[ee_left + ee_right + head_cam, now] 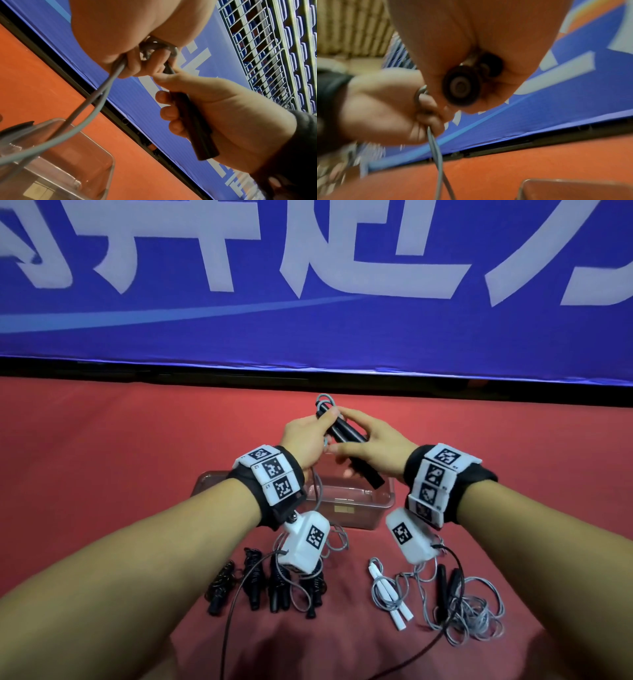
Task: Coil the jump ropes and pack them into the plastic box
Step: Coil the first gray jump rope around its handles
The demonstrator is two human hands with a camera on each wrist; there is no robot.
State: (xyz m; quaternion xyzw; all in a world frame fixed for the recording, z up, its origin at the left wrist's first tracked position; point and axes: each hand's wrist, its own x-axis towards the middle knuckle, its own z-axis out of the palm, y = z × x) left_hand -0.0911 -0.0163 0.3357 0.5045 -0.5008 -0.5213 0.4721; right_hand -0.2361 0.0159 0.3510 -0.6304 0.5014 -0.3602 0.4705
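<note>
Grey cord [96,97] is pinched by the left hand [305,440] at centre frame above the plastic box [352,508]; the black handles [346,436] are gripped by the right hand [380,445]; turns are best laid tightly, slack kept taut.

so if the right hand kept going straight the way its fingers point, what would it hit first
Most likely the left hand. The right hand grips the black handles with its fingers aimed leftward, and the two hands already look almost touching, though depth is hard to judge.
</note>
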